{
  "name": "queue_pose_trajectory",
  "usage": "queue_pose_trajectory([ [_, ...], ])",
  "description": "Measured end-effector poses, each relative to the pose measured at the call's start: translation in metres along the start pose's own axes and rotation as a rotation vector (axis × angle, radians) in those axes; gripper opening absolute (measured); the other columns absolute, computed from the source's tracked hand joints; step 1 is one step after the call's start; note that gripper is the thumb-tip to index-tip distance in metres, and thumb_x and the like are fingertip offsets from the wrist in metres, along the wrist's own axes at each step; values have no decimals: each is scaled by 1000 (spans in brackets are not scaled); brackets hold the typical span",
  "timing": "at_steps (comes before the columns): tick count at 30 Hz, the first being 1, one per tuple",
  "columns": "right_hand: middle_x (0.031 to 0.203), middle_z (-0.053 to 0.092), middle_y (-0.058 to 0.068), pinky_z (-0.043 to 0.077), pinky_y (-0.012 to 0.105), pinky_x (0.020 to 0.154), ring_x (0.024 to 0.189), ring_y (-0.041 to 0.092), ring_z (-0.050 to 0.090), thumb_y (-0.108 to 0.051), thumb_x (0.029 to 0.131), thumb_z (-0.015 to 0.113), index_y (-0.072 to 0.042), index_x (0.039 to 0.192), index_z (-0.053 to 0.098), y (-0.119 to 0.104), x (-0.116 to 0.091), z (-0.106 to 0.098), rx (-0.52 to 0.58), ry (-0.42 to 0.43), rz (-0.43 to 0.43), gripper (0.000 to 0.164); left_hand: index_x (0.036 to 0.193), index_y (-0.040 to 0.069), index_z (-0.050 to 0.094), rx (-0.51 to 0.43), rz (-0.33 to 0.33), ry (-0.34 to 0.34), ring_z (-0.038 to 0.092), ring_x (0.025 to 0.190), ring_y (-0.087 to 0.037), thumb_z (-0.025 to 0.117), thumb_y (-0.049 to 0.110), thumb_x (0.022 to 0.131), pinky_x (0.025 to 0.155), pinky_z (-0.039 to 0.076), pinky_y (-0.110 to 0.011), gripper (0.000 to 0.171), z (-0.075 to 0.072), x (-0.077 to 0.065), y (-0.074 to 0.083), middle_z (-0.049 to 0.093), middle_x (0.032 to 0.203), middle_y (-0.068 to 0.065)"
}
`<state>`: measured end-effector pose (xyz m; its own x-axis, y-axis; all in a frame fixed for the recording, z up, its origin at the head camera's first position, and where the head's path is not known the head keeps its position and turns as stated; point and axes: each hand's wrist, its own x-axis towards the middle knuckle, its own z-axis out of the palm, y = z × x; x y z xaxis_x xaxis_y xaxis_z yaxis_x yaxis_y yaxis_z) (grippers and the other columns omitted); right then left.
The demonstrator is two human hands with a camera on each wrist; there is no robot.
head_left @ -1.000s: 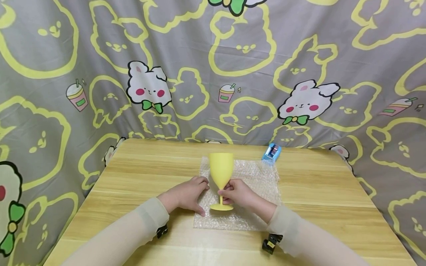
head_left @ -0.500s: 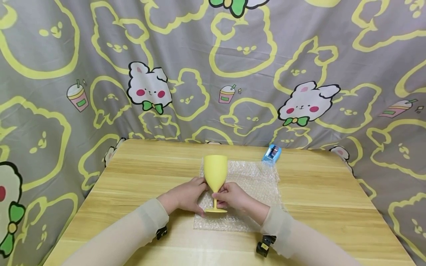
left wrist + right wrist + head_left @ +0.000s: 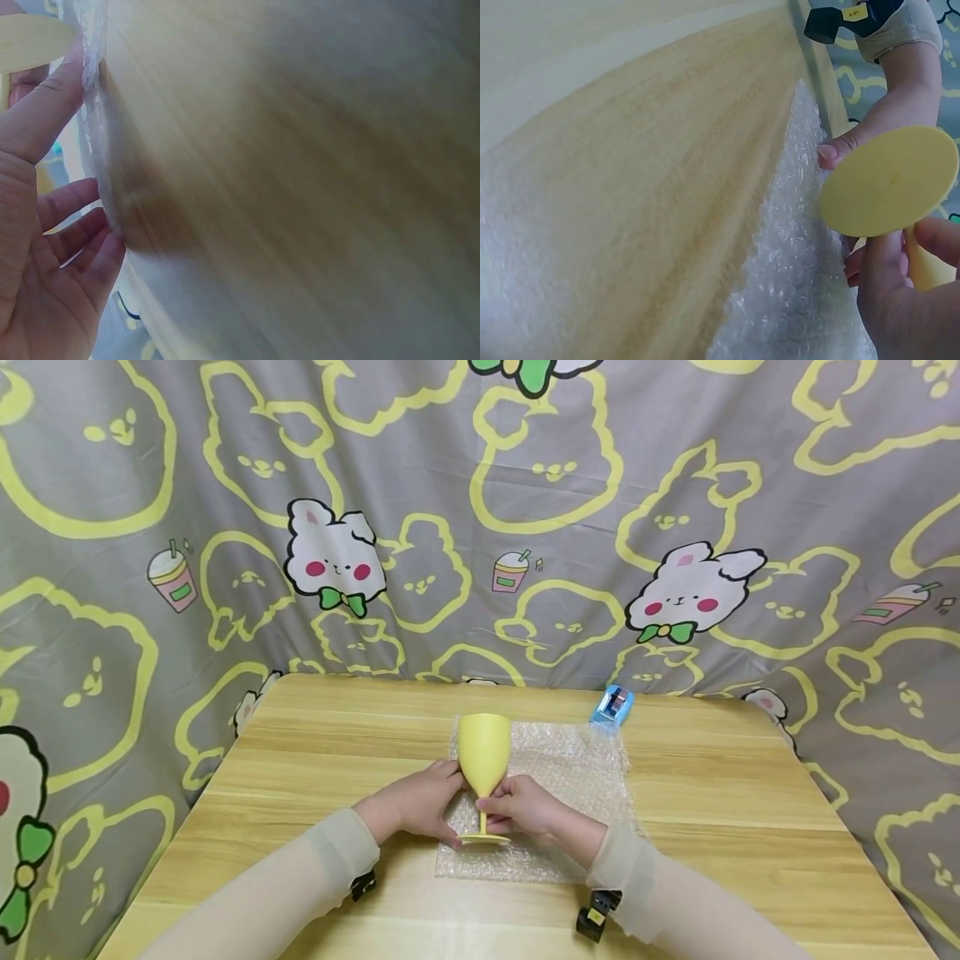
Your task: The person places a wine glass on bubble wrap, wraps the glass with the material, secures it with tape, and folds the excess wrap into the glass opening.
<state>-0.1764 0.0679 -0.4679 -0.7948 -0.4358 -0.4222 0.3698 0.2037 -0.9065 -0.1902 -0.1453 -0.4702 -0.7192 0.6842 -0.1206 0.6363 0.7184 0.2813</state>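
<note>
A yellow goblet [image 3: 483,752] stands upright in the head view over a sheet of bubble wrap [image 3: 570,777]. My right hand [image 3: 528,806] pinches its stem from the right, just below the bowl. The goblet's round foot [image 3: 891,180] faces the right wrist camera, above the wrap. At the wrap's left edge, my left hand [image 3: 416,800] rests with thumb and fingers spread apart. The left thumb [image 3: 52,105] and fingertips touch that edge in the left wrist view. Part of the left fingers is hidden behind the goblet in the head view.
A blue pencil sharpener [image 3: 612,706] lies at the wrap's far right corner. The wooden table [image 3: 337,718] meets a grey patterned curtain [image 3: 450,552] at the back and sides. Black wrist cameras [image 3: 597,914] hang under both sleeves.
My right hand has carried the goblet a little to the left and toward me, over the wrap's left part. The left hand has stayed in place at the wrap's edge.
</note>
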Motion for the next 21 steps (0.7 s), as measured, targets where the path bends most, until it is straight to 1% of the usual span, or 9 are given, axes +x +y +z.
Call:
queue_pose_trajectory([
  [5,77,58,6,59,23,68,68,11,61,-6,97,64,-1,85,58,1,3,1,33,-8,18,15,144,8,47,18,4,-2,44,130,-23,87,57,68,112,38,-35,99,1,0,-1,45,146,-9],
  [12,77,58,5,56,19,64,68,11,59,-9,98,64,-3,84,58,0,6,-2,48,-9,53,16,144,11,47,3,-1,-5,42,132,-23,86,58,69,113,38,-36,98,2,1,-1,44,147,-7],
  [21,76,59,5,55,18,62,67,10,58,-10,99,63,-3,86,59,1,12,-4,57,-31,61,15,146,11,45,-13,-17,-7,42,132,-21,87,59,67,112,39,-36,101,2,1,-2,43,146,-5],
])
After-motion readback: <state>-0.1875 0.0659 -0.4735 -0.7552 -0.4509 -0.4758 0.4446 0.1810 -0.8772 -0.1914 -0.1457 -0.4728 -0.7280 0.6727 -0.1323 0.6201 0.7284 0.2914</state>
